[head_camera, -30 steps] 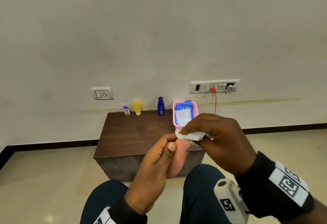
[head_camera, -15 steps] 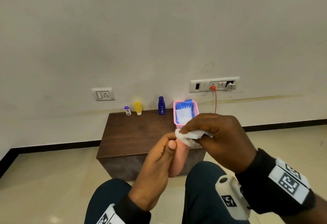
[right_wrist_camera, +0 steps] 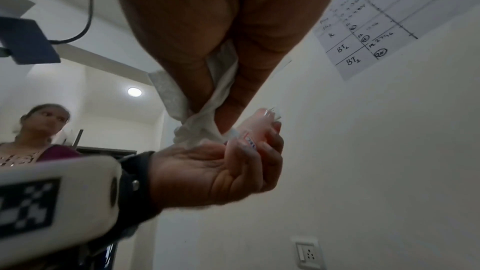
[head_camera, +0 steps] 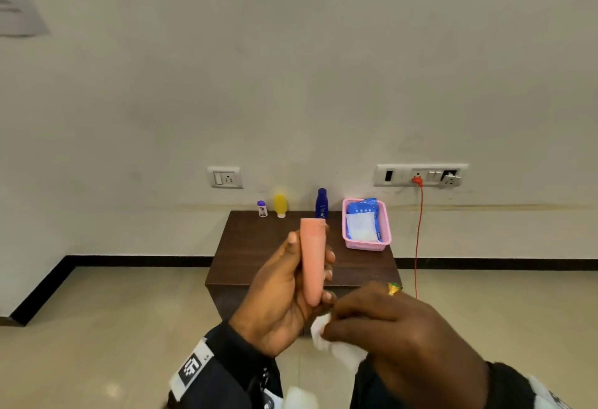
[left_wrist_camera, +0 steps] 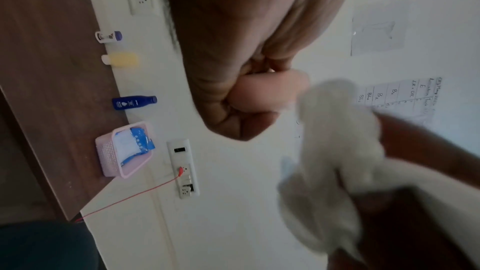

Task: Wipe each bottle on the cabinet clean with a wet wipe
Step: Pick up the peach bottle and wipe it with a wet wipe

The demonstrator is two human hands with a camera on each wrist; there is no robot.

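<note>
My left hand (head_camera: 291,282) grips a peach-pink tube bottle (head_camera: 312,256) upright, cap end up, in front of the cabinet (head_camera: 259,247). My right hand (head_camera: 388,327) pinches a crumpled white wet wipe (head_camera: 336,344) just below the tube's lower end. In the right wrist view the wet wipe (right_wrist_camera: 202,126) touches the tube (right_wrist_camera: 257,130) where the left fingers (right_wrist_camera: 270,151) curl round it. Against the wall on the cabinet stand a small white bottle with a purple cap (head_camera: 262,208), a yellow bottle (head_camera: 280,205) and a dark blue bottle (head_camera: 321,203).
A pink basket (head_camera: 385,234) holding a blue pack of wipes (head_camera: 362,221) sits at the cabinet's back right. A red cable (head_camera: 418,240) hangs from the wall socket strip (head_camera: 420,175) to the floor. Another person (right_wrist_camera: 39,130) shows in the right wrist view.
The left hand has raised the pink tube and turned it upright. The right hand with the wipe has slid from the tube's top end down to its lower end.
</note>
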